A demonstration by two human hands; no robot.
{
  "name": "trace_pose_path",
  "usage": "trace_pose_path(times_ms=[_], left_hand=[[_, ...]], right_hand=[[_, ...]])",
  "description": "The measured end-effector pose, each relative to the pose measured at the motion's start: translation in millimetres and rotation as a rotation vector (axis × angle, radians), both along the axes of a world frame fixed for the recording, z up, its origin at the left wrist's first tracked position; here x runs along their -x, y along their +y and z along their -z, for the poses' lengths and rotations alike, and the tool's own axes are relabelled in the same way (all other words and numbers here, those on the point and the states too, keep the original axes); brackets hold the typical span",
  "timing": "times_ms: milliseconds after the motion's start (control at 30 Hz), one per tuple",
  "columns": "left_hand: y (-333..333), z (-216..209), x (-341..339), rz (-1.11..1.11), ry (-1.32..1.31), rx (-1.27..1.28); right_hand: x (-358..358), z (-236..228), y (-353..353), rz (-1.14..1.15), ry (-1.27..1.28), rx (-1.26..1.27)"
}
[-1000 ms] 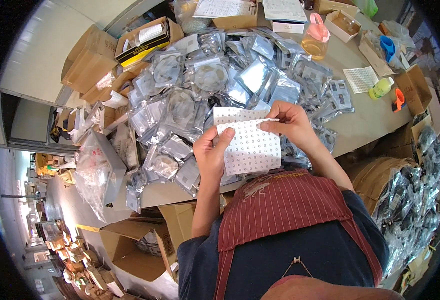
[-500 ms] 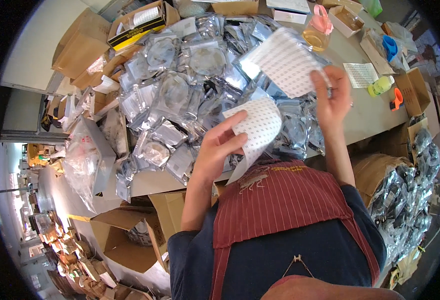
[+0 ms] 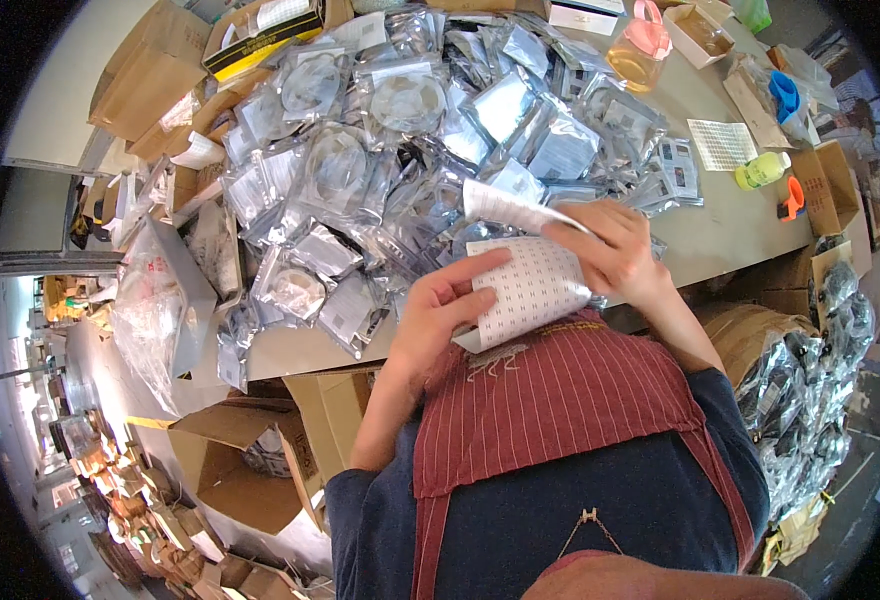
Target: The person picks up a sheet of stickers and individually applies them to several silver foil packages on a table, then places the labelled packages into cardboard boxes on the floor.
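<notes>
A white sheet of small printed labels (image 3: 532,290) curves between my two hands, close in front of the apron. My left hand (image 3: 447,302) pinches its left edge, thumb on top of the printed side. Closed on the sheet's folded-over upper part, my right hand (image 3: 615,250) sits at its right side; those fingertips are partly hidden behind the paper. Just beyond the hands spreads a large pile of clear and silvery plastic bags (image 3: 410,105), several with coiled cables inside.
Right of the pile lie another printed sheet (image 3: 722,146), a yellow-green bottle (image 3: 763,171) and an orange tape cutter-like piece (image 3: 792,199). A pink-lidded jug (image 3: 640,55) stands at the back. Open cardboard boxes (image 3: 245,470) sit below the table's left edge.
My right hand has come down and inward toward the left, folding the sheet's far part over. My left hand keeps its hold. The bags behind are now less covered.
</notes>
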State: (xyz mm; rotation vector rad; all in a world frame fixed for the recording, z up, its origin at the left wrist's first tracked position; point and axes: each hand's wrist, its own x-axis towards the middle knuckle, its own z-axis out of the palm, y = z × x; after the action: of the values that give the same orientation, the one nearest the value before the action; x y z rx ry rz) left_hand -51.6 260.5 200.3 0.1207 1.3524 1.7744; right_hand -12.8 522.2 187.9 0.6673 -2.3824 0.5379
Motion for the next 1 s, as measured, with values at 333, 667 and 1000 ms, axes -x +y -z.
trace_pose_path(times_ms=[333,667,1000], left_hand=[[16,8,7,-0.172,-0.204,-0.247],[10,0,26,-0.486,0.516,0.002],[31,22,14,-0.428,0.643,0.209]], right_hand=[[-19,18,-22,-0.058,-0.251,0.119],[-5,22,-27,0.066,-0.652,1.181],[5,18,-49,-0.175,-0.760,1.596]])
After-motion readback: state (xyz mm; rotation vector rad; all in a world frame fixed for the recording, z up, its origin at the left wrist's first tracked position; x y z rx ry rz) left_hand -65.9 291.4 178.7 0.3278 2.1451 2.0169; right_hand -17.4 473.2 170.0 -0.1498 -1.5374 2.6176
